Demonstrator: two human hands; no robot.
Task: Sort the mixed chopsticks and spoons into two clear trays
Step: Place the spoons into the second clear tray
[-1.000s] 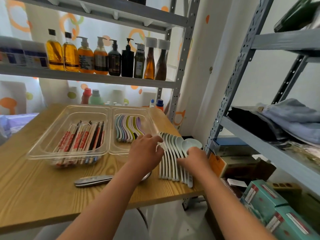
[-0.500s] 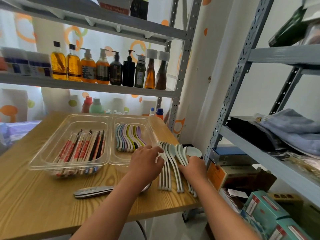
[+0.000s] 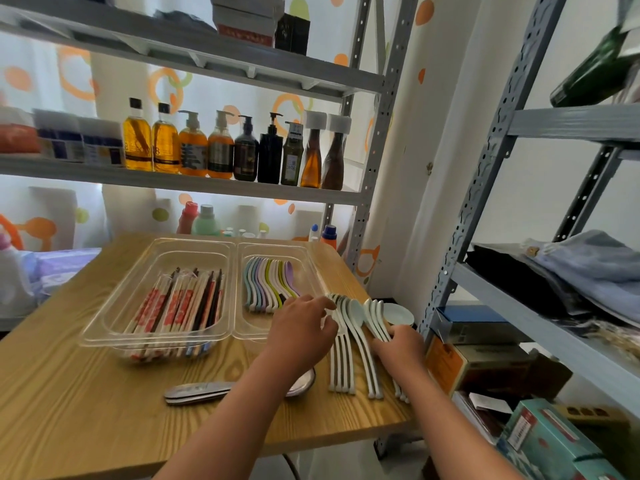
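Two clear trays sit side by side on the wooden surface [image 3: 86, 410], and from the head view we can read no writing anywhere. The labels on the row of bottles [image 3: 221, 147] on the shelf behind are too blurred, and so is the print on the teal boxes [image 3: 547, 434] at lower right. The left tray [image 3: 104, 339] holds the chopsticks [image 3: 180, 306], many in red-and-white paper sleeves whose printing we cannot make out, with a few dark ones among them. The right tray [image 3: 273, 244] holds the coloured spoons [image 3: 266, 285], nested on edge in a row. Just right of that tray, several white spoons [image 3: 360, 344] lie on the surface in small clusters, bowls away from us and handles toward the near edge. Our left hand [image 3: 301, 334] reaches over the leftmost cluster; its fingers [image 3: 323, 304] are loosely spread and only lightly bent, their tips touching the spoon bowls without closing round them. Our right hand [image 3: 398, 351] lies over the rightmost cluster, whose handles come out beneath the wrist. Its fingers [image 3: 379, 344] rest on those handles, but we cannot tell whether they grip them or merely press. A few metal spoons [image 3: 201, 391] lie stacked under the left forearm, near the front edge.
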